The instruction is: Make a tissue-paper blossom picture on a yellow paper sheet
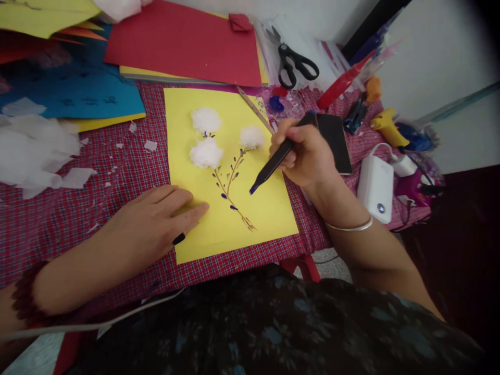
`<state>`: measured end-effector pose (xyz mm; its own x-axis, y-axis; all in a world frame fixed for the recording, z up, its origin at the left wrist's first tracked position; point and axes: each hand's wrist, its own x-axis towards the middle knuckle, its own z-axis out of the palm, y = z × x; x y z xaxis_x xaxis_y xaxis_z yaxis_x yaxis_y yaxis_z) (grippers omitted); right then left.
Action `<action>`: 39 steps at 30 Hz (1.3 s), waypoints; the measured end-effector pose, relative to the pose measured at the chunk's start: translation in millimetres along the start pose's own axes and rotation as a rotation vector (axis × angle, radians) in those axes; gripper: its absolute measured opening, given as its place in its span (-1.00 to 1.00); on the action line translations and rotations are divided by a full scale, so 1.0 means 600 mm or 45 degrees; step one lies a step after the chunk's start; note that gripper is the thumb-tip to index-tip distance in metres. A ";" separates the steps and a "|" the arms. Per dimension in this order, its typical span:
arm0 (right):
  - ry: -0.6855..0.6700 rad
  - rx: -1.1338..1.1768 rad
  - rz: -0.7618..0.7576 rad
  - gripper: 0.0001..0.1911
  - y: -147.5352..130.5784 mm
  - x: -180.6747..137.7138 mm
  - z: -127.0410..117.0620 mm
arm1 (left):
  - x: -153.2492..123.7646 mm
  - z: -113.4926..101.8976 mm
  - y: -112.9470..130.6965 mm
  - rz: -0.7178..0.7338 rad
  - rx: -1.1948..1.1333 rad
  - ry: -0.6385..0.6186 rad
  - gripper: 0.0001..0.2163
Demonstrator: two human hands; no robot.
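Dark flowered clothing (265, 333) nearest, below both hands; white cable (128, 312) runs over it toward the left forearm. Left hand (162, 219) lies flat and loosely spread, fingertips on the left edge of yellow paper (219, 239), rest of the hand over checked tablecloth (117, 192). Beaded bracelet (29, 294) at that wrist.

Right hand (307, 151) closed around a black pen (275, 161), held slantwise, blue tip down over the right part of the yellow paper; can't make out whether the tip touches. Thin bangle (351, 225) on the right forearm.

Between the hands, on the yellow paper: brown stem (229, 197), forked, with small dark blue leaves (233, 208). At its upper ends, 3 white puffs: 2 1 above the other (205, 152), 1 nearer the right hand (252, 137).

Pencil (254, 108) just beyond the right fingers, slanting across the paper's upper edge. Farther beyond: black scissors (299, 65). Right of the right hand: black flat case (336, 146), partly behind it; white box (375, 190) past the wrist.

Beyond the left hand: paper scraps (150, 146); white tissue heap (35, 146) to their left; blue sheet (97, 96) and red sheet (187, 47) farther off.
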<state>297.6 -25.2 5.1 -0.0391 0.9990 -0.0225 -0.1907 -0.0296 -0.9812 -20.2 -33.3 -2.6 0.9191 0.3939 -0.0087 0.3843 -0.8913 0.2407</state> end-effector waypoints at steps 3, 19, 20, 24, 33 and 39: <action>0.196 0.027 -0.152 -0.79 -0.028 0.009 -0.037 | 0.000 0.004 -0.002 0.002 -0.004 0.031 -0.57; 0.810 -0.512 -0.538 -0.71 -0.010 0.054 -0.145 | -0.010 0.040 -0.035 0.142 0.129 0.213 -0.57; 0.790 -0.514 -0.523 -0.72 -0.008 0.056 -0.143 | -0.009 0.039 -0.033 0.151 0.136 0.219 -0.58; 0.728 -0.551 -0.494 -0.72 0.002 0.069 -0.140 | -0.003 0.039 -0.025 0.115 0.161 0.323 -0.66; 0.528 -0.682 -0.492 -0.68 0.019 0.081 -0.133 | 0.004 0.025 -0.020 0.169 0.165 0.255 -0.67; 0.584 -0.594 -0.536 -0.62 0.022 0.089 -0.144 | 0.006 0.020 -0.003 0.085 0.136 0.159 -0.66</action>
<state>377.6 30.5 -25.6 0.3740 0.8403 0.3925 0.3369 0.2713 -0.9016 -16.4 -32.9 -14.9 0.9275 0.3517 0.1265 0.3356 -0.9327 0.1321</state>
